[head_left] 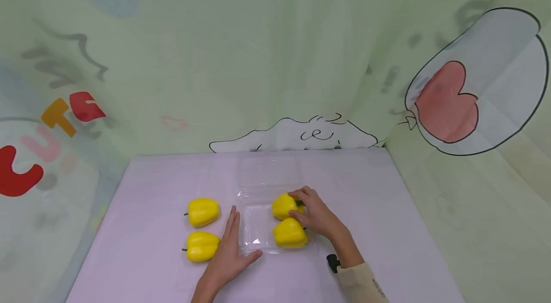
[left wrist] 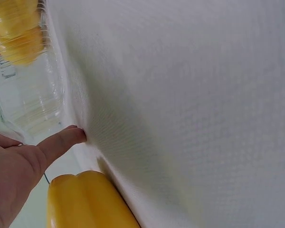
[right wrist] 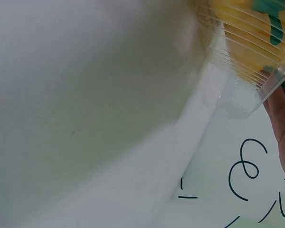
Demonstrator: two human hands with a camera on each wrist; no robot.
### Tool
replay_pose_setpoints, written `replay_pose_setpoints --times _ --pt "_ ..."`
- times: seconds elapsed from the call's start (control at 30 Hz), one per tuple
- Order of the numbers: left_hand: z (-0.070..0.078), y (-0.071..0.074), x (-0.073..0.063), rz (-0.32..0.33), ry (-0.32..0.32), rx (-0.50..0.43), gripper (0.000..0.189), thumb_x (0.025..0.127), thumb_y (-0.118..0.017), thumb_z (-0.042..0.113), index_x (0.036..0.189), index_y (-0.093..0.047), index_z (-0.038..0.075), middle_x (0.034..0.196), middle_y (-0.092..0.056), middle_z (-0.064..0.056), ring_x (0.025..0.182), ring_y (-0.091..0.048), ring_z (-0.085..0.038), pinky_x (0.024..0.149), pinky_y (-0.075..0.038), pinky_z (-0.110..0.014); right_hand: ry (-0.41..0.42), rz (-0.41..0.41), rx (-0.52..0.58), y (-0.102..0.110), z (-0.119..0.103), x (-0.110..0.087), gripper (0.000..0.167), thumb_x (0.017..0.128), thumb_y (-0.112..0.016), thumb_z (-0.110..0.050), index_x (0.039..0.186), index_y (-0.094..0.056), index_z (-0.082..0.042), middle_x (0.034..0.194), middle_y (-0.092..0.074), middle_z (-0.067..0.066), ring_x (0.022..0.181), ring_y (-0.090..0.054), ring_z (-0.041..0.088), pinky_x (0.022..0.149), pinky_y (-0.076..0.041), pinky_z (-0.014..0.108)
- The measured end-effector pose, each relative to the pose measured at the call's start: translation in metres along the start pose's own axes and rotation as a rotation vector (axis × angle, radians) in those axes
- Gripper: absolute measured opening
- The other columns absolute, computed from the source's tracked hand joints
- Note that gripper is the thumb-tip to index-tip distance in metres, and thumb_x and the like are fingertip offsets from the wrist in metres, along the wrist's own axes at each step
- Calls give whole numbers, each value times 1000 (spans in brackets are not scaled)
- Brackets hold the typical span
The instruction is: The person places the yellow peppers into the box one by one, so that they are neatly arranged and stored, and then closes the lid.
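A clear plastic clamshell box (head_left: 257,229) lies on the table with its lid (head_left: 268,172) folded back behind it. Two yellow bell peppers sit in its right half, a rear one (head_left: 283,206) and a front one (head_left: 290,233). With thumb and fingers on either side, my right hand (head_left: 317,212) grips the rear pepper near its green stem. My left hand (head_left: 229,254) is beside the box's left edge, fingers straight and thumb spread; whether it touches the edge I cannot tell. In the left wrist view, the thumb and a finger appear near the box wall (left wrist: 28,95).
Left of the box, two more yellow bell peppers lie on their sides, one behind (head_left: 203,212) and one in front (head_left: 202,247), the latter close by my left hand. A pale cloth covers the table (head_left: 150,198). Printed fabric walls (head_left: 258,64) stand behind and at both sides.
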State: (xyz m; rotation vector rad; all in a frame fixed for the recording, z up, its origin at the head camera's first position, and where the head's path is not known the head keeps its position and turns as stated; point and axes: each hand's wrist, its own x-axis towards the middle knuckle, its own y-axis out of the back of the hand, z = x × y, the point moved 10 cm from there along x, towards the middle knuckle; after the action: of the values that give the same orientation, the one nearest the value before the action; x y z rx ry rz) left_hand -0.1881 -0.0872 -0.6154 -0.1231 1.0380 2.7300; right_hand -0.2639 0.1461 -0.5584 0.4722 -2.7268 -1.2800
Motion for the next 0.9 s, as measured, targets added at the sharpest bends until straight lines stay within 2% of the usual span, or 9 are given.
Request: replay_pose_setpoints --times 0.2,0.3,0.53,0.7,0.9 --pt "-2 0 2 0 -4 -3 124 83 -85 57 172 -11 11 182 7 3 168 -16 -33 131 -31 -57 20 26 -115 4 -6 2 53 94 -82 -27 141 -66 -12 132 -65 7 119 -54 25 111 -53 49" --pt "-2 -1 2 -8 0 -4 124 83 -85 57 172 -10 12 182 7 4 167 -16 -33 130 -32 -58 44 50 -127 6 -6 0 51 93 -82 -27 140 -66 -12 130 -68 7 118 -53 26 105 -50 50" --pt "-3 0 2 -14 12 11 124 83 -85 57 172 -10 12 182 8 6 167 -18 -33 130 -33 -58 38 68 -26 2 5 -2 51 96 -79 -26 143 -64 -15 134 -65 4 120 -51 23 109 -54 51" --pt "0 2 2 -15 9 7 123 83 -85 56 172 -11 12 182 7 5 167 -18 -33 130 -32 -57 39 90 36 -1 12 -4 52 96 -79 -25 145 -64 -14 140 -62 6 129 -53 27 116 -52 55" --pt "1 2 1 -16 17 -6 123 83 -86 54 172 -11 13 182 7 6 167 -17 -33 131 -32 -57 50 110 133 -3 18 -3 53 95 -80 -25 144 -65 -15 148 -55 10 137 -53 33 118 -49 61"
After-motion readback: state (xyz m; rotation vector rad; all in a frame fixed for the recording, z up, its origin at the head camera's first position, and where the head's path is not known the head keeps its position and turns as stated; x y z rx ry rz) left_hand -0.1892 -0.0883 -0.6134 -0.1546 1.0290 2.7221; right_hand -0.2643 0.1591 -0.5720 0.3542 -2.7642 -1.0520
